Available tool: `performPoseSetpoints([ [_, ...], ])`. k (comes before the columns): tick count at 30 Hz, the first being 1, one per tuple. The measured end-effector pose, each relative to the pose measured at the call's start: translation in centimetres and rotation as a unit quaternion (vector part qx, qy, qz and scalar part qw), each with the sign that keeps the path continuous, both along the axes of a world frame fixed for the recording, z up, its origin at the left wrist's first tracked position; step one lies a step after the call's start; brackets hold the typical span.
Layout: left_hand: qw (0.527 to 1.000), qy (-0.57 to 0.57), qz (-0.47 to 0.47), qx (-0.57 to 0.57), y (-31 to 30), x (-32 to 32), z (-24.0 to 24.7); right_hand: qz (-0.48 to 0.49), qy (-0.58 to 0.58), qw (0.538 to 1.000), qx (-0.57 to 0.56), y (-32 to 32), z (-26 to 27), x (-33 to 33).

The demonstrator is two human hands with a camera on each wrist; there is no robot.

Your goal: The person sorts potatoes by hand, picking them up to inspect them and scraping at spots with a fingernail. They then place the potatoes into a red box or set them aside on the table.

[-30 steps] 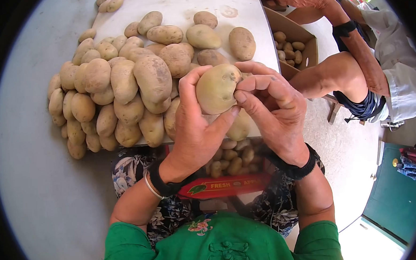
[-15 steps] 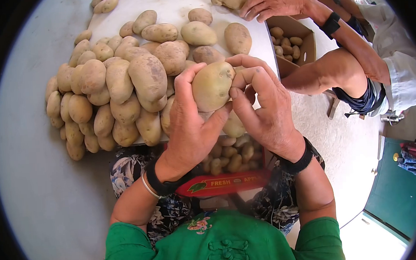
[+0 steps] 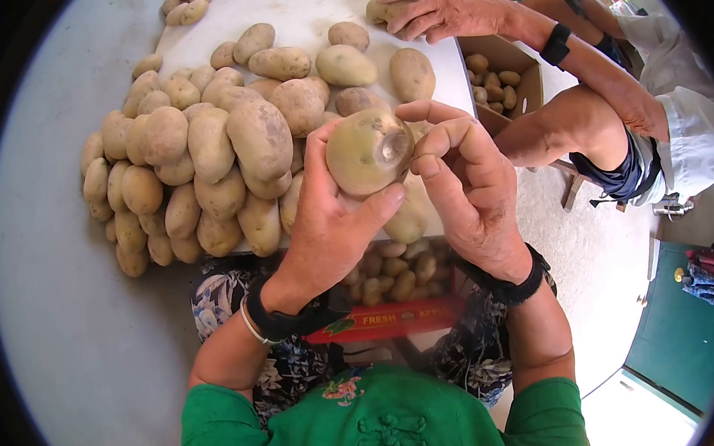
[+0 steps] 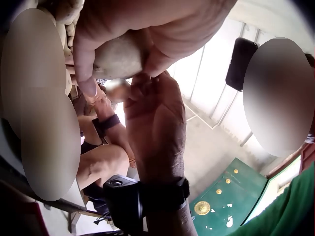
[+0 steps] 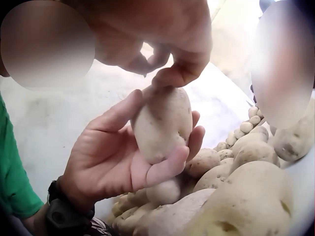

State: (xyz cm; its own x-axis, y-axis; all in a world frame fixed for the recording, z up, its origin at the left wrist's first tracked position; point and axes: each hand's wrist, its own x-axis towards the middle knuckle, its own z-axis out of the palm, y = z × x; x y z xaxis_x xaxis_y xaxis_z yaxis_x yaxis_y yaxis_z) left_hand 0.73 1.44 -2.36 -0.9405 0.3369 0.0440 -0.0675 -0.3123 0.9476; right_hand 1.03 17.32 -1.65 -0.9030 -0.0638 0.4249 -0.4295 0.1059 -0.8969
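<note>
Potato (image 3: 357, 154) in hands (image 3: 333, 220), long axis approx. upright, dimpled end (image 3: 392, 147) up/R.

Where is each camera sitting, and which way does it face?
Head view: worn on the head, facing forward and down at the held potato; left hand, right hand and green shirt show.
Left wrist view: worn there, facing past the left hand toward the right; some green shirt shows.
Right wrist view: worn there, facing the left hand and potato pile; right hand shows above.
Both wrist views share the held potato and both hands.
</note>
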Motion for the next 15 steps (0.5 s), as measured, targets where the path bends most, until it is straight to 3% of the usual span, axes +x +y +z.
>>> performPoseSetpoints([
  [10,0.998,-0.037,-0.033,0.027,0.0,0.1,0.3,0.049,-0.078,0.988,-0.126,0.8,0.8,0.5],
  [15,0.999,-0.031,-0.043,-0.001,-0.2,0.1,0.1,-0.059,-0.059,0.985,-0.152,3.9,1.0,0.2],
])
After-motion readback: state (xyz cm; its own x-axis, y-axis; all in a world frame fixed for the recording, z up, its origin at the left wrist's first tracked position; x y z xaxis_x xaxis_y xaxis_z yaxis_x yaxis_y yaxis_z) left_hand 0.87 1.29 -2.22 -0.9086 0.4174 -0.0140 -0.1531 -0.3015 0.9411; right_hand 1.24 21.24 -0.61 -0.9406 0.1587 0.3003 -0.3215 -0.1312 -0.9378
